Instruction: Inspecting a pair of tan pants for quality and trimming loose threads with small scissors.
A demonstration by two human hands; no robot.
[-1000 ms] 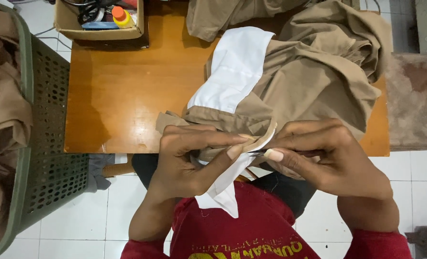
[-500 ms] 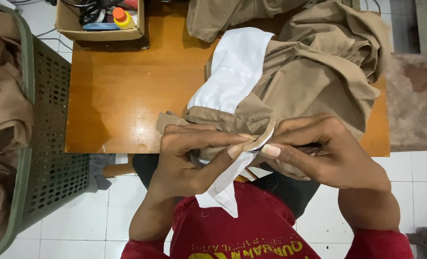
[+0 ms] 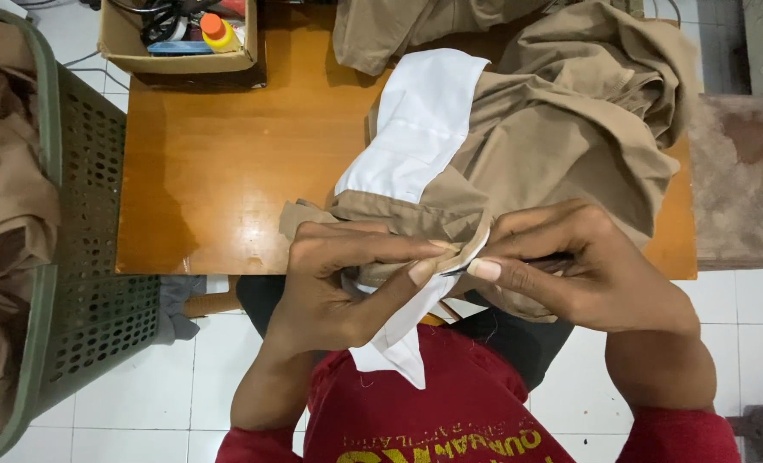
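A tan garment (image 3: pixel 570 129) with a white lining panel (image 3: pixel 420 129) lies heaped on the right half of a wooden table (image 3: pixel 227 171). Its near edge hangs off the table front. My left hand (image 3: pixel 339 274) pinches that tan edge, where a white strip (image 3: pixel 399 330) hangs down toward my lap. My right hand (image 3: pixel 579 266) meets it fingertip to fingertip and grips a thin dark tool (image 3: pixel 536 260) whose tip touches the fabric edge at the pinch. Most of the tool is hidden in my fingers.
A green perforated basket (image 3: pixel 81 257) holding tan cloth stands at the left. A cardboard box (image 3: pixel 184 39) with a small orange-capped bottle and cables sits at the table's far left. More tan cloth (image 3: pixel 416 26) lies at the far edge. White floor tiles lie below.
My right hand has slid slightly right along the fabric edge. The left hand and the garment stay as they were.
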